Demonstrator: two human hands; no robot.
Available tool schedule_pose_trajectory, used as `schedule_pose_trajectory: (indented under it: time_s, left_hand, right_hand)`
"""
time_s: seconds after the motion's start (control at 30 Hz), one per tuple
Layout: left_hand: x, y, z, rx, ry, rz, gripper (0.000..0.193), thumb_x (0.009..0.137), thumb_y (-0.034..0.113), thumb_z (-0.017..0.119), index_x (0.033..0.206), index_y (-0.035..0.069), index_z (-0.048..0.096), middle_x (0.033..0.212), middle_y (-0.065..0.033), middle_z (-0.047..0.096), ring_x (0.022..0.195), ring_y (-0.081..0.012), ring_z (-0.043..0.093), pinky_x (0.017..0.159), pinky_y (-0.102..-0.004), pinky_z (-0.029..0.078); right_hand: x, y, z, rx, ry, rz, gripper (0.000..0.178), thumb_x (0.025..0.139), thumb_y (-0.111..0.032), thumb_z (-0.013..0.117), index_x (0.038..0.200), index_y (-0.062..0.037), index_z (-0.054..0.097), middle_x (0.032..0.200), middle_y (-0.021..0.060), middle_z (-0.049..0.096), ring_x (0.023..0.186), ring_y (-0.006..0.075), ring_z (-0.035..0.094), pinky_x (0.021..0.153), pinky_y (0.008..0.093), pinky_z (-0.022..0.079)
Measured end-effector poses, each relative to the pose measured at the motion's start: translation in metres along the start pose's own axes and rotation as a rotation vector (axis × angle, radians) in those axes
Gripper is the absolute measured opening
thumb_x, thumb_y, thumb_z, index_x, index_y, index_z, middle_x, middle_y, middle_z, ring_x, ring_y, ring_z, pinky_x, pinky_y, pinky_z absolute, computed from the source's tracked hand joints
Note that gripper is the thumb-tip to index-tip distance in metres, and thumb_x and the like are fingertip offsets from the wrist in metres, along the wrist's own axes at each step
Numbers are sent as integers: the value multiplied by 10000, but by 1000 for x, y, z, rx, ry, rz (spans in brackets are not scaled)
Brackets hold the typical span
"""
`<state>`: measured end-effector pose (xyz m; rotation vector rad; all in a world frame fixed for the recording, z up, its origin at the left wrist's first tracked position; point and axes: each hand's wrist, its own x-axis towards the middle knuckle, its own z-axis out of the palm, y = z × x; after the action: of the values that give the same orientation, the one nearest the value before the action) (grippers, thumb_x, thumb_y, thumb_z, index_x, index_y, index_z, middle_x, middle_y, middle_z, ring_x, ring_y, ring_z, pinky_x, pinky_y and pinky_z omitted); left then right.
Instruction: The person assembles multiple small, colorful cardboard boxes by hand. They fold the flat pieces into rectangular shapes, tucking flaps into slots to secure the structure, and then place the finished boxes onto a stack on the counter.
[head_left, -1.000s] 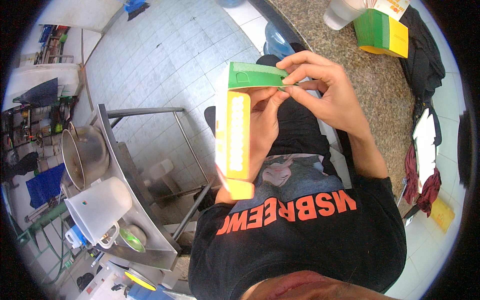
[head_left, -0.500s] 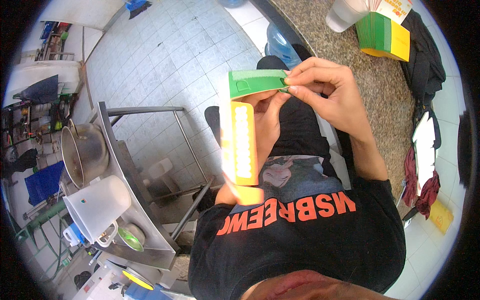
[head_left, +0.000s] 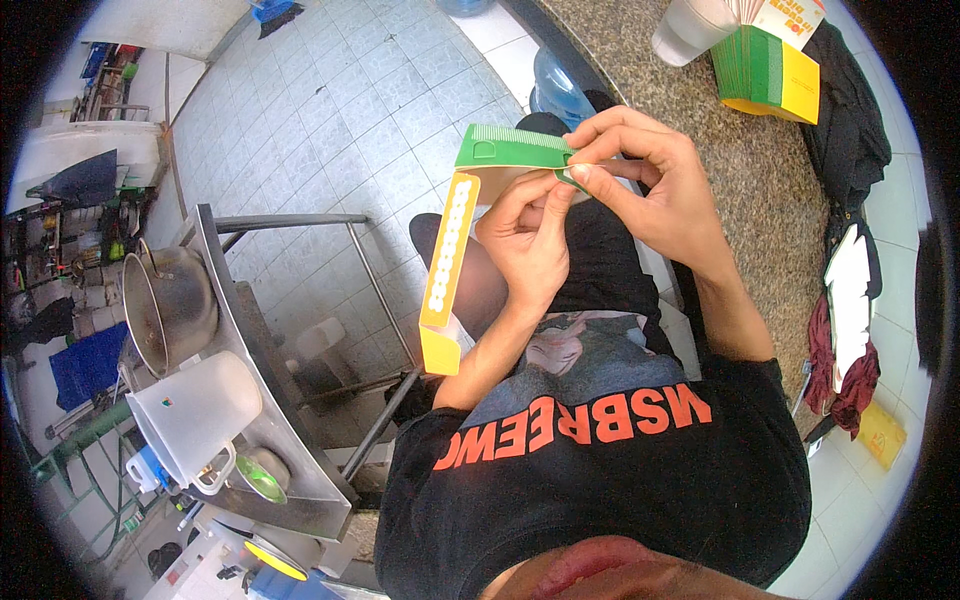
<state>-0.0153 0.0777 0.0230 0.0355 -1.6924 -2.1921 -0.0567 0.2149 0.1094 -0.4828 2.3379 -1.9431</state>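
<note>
Both hands hold a folded cardboard carton [head_left: 515,146], green along its upper panel and yellow-orange down a hanging side strip. My right hand [head_left: 655,185] pinches the carton's right end between thumb and fingers, at a small green flap. Just under that end, my left hand [head_left: 530,235] is closed, its thumb and fingertips on the carton's inner side by the same flap. The yellow strip hangs left of the left wrist, with a bent tab at its lower end. The fingers partly hide the carton's inside.
On the granite counter [head_left: 720,170] to the right stand a translucent cup [head_left: 690,30] and a stack of green-and-yellow cartons [head_left: 765,75]. Dark cloth [head_left: 845,110] lies beside them. At left, a metal table [head_left: 290,420] carries a pot [head_left: 170,305] and a white pitcher [head_left: 205,405].
The carton has tilted, its yellow strip swinging left and upward away from my left forearm. My left hand now shows more fully. My right hand keeps its pinch at the carton's end.
</note>
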Motion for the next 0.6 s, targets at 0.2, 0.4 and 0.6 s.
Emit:
schedule_pose_trajectory:
  time_s: [0.2,0.4,0.6]
  left_hand:
    - [-3,11,8,31,54,-89,61,930,48,750,960,-4,739,891,-50,737,750,-78,650,664,-214,507]
    - [4,11,11,-168,0,-54,53,966,-14,670,1003,8,640,976,-52,710,866,-66,659,720,-196,512]
    - [19,20,3,-180,-88,-123,35,1014,37,615,1033,16,595,981,-25,659,876,-59,597,771,-216,483]
  right_hand:
    - [-1,8,1,-21,37,-44,73,891,-11,736,921,50,708,1021,103,688,982,166,704,834,307,619]
    - [0,5,4,-87,38,-102,67,880,10,726,912,57,691,1003,122,686,951,171,713,814,294,611]
    - [12,4,-4,-341,-83,-399,235,827,-12,740,1055,5,687,1028,127,680,967,290,715,876,342,578]
